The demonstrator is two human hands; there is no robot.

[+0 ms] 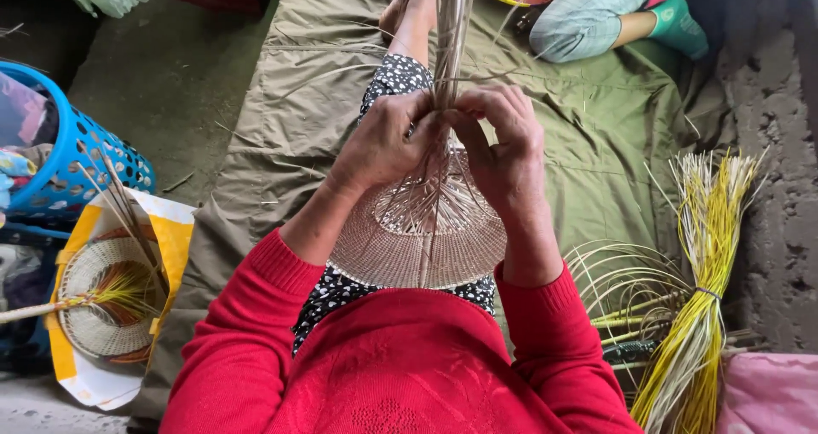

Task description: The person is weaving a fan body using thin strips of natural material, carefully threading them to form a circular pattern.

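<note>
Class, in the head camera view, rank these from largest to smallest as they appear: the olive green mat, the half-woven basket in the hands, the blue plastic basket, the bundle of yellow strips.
1. Olive green mat, by far the largest.
2. Half-woven basket.
3. Bundle of yellow strips and blue plastic basket: too close to rank, since the blue one is cut off by the frame edge.
</note>
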